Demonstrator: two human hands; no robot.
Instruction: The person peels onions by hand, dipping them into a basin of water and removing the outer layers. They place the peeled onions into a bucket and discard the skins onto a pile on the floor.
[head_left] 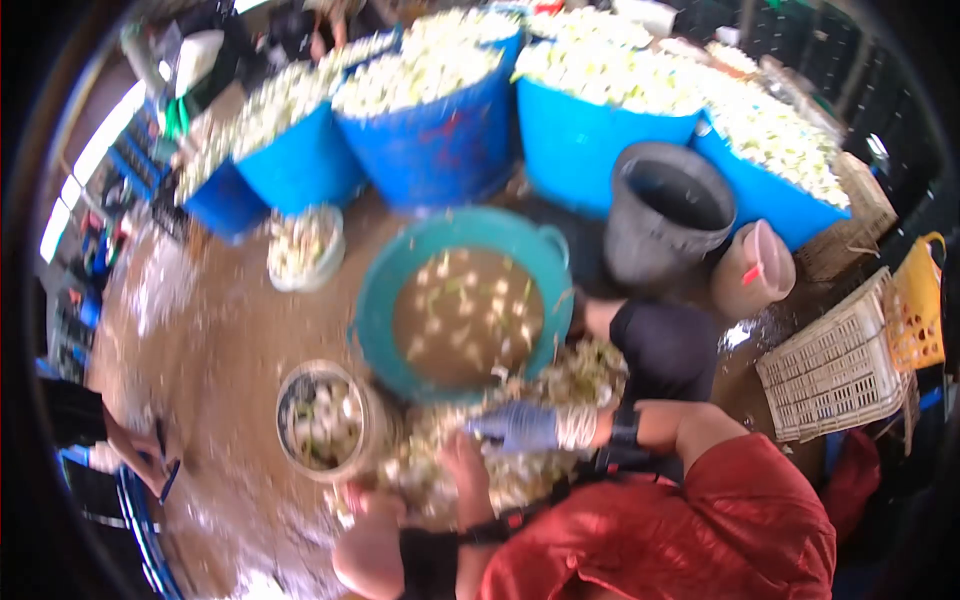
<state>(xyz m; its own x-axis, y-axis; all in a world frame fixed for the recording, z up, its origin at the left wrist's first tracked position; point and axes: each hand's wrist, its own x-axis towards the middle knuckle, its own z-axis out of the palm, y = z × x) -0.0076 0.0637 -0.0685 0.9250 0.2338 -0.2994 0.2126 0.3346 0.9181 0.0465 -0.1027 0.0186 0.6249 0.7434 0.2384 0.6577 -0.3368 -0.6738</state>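
My left hand [463,462], bare, is curled in over a heap of pale peelings and scraps [430,490] between my legs. Beside it, my right hand [520,426] in a bluish glove has its fingers drawn together, close to the left fingertips. Whatever the hands grip is too small and blurred to name. Just beyond them stands a round green tub [385,270] of murky water with pale bulbs and green bits afloat [470,305]. Left of the heap is a whitish bucket [372,420], partly filled with pale and green bulbs.
Large blue tubs [430,150] heaped with pale pieces line the far side. A dark grey bucket [650,240], a pinkish container [745,280] and a white crate [830,370] stand right. A small white tub [300,275] sits left on wet floor. Another person's foot [145,465] shows far left.
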